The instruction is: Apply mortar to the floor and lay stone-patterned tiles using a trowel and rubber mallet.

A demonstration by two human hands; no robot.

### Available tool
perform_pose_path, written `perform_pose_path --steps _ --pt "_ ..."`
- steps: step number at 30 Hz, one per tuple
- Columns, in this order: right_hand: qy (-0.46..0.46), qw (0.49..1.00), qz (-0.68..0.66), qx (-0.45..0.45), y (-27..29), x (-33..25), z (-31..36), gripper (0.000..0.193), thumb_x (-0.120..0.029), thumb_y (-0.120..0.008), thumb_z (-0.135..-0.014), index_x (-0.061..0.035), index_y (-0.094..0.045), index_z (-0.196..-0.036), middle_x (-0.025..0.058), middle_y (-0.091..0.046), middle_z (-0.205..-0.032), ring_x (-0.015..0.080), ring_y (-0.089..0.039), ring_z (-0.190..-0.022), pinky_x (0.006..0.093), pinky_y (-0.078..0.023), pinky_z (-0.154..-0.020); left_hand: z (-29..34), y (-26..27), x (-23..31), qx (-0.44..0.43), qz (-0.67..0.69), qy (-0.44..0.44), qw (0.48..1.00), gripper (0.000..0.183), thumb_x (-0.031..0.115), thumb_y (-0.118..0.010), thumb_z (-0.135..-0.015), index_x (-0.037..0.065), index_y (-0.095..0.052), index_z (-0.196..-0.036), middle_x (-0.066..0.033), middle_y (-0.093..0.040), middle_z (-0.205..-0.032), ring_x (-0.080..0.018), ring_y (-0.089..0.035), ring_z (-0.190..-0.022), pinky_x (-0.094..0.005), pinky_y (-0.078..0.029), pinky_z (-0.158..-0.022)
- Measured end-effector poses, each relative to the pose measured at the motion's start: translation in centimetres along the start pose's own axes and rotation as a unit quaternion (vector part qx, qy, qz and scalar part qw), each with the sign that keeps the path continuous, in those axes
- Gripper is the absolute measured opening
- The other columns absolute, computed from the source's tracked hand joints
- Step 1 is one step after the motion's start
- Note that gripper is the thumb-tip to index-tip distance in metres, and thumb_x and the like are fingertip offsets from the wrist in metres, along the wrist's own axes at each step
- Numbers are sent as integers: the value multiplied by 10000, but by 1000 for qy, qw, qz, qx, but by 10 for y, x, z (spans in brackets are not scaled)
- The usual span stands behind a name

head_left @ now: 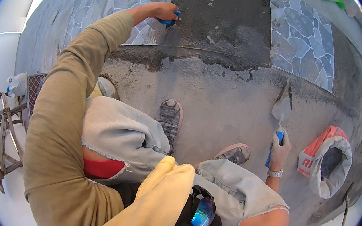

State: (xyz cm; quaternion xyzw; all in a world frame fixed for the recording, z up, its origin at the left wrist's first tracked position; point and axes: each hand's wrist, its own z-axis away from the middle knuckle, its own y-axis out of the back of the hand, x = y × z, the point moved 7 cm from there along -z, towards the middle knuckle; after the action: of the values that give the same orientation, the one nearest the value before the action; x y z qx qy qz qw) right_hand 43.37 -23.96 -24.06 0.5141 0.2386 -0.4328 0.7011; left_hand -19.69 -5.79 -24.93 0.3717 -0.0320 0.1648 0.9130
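At the far left of centre, my left hand [166, 12] closes around a small blue object [166, 22]; its kind is mostly hidden by the fingers. It is held over the inner edge of the left stone-pattern tiles [129, 1], beside a strip of dark wet mortar [218, 19]. On the near right, my right hand [279, 154] grips the blue handle of a pointed trowel [282, 107]. The mortar-smeared blade points away from me, below the right stone-pattern tile [303, 40]. Between my hands lies rough grey concrete [218, 99].
A red and white sack [330, 168] with a rolled-down rim stands right of my right hand. A long thin rod [343, 220] lies beyond it. At the left are a wooden stool-like frame [3, 133] and a white plastic bag [17, 84]. A green object [332, 0] is at the far right.
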Motion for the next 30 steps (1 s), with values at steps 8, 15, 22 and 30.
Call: perform_pose_path --steps 8,15,22,30 --pt "-49 999 -5 13 14 1 4 341 -78 -690 -902 9 -669 -1231 -29 -579 -787 51 -495 -612 242 -404 -535 -114 112 -35 146 52 33 987 286 320 -516 -1014 42 -575 -987 -54 -538 -742 -164 -524 -596 -357 -424 -454" --pt "-77 996 -37 21 19 10 2 365 -75 -684 -911 14 -648 -1263 -23 -570 -789 52 -499 -610 231 -409 -534 -171 191 -86 300 172 51 937 258 265 -512 -985 45 -592 -875 -35 -468 -652 -147 -456 -520 -338 -346 -425" --pt "-91 995 20 38 36 2 -1 412 -99 -689 -896 14 -634 -1289 -9 -607 -840 67 -514 -666 250 -443 -608 -202 187 -35 323 35 53 944 344 285 -505 -994 -11 -622 -1126 -136 -640 -742 -218 -559 -495 -395 -404 -415" --pt "-101 993 11 55 50 15 16 333 -119 -672 -894 3 -642 -1203 10 -612 -859 97 -549 -725 273 -473 -676 -233 233 52 121 211 -173 954 366 351 -508 -1009 93 -625 -1241 -185 -715 -936 -310 -699 -722 -429 -526 -555"
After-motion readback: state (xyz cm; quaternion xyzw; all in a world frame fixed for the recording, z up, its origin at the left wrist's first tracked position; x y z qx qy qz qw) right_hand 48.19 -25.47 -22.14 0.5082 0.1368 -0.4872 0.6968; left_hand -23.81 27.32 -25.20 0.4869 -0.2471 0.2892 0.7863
